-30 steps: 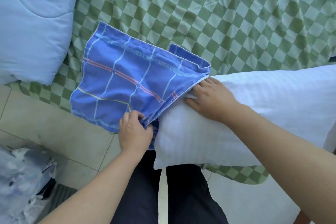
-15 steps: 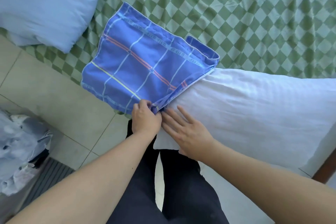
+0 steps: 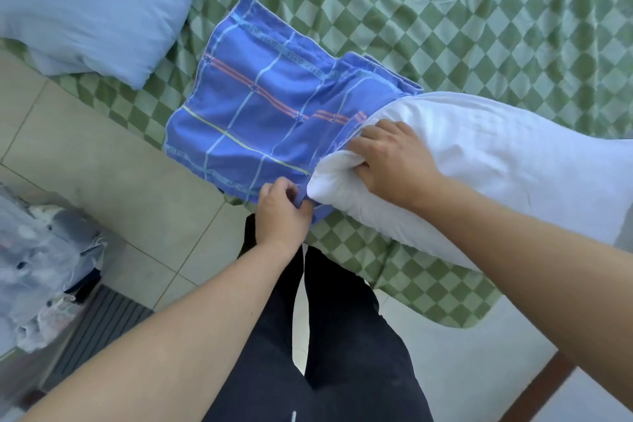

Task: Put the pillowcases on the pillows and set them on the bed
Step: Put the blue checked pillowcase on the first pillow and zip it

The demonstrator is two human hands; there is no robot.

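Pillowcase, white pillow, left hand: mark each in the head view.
Pillowcase [image 3: 260, 120]: head view, flat plaid middle panel.
White pillow [image 3: 496, 161]: head view, bare top surface right of the right hand.
Left hand [image 3: 282, 212]: head view, back of the hand pinching the pillowcase hem.

I see my left hand pinching the near edge of the blue pillowcase's mouth at the near edge of the bed. My right hand grips the white pillow's bunched corner at that opening. A pale blue quilt lies at the bed's far left corner.
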